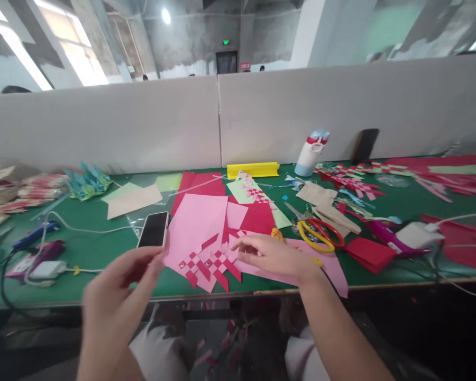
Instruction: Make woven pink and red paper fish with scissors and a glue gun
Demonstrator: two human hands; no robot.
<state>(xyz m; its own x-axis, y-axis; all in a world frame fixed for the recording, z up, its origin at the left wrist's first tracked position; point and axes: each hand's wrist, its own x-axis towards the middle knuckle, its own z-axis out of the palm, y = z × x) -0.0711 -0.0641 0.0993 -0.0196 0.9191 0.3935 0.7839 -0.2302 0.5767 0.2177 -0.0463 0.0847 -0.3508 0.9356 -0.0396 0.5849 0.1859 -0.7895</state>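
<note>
My left hand (122,291) is raised at the table's front edge, just below a phone (154,230); its thumb and fingertips come together, and whatever they hold, if anything, is too small to make out. Over the pink paper (198,217), my right hand (264,255) hovers with its fingers loosely curled and apart, nothing seen in them. Between the hands lie two woven red-and-pink paper fish, one at the left (191,265) and one beside it (219,261), with pointed red fins and small eyes. Red sheets (262,214) lie under and behind the pink paper.
Scissors with yellow and red handles (317,235), a red folded sheet (369,255) and a purple glue gun (392,238) lie at the right. A white bottle (311,153) and yellow holder (253,170) stand behind. Cables and another purple tool (43,259) are at the left.
</note>
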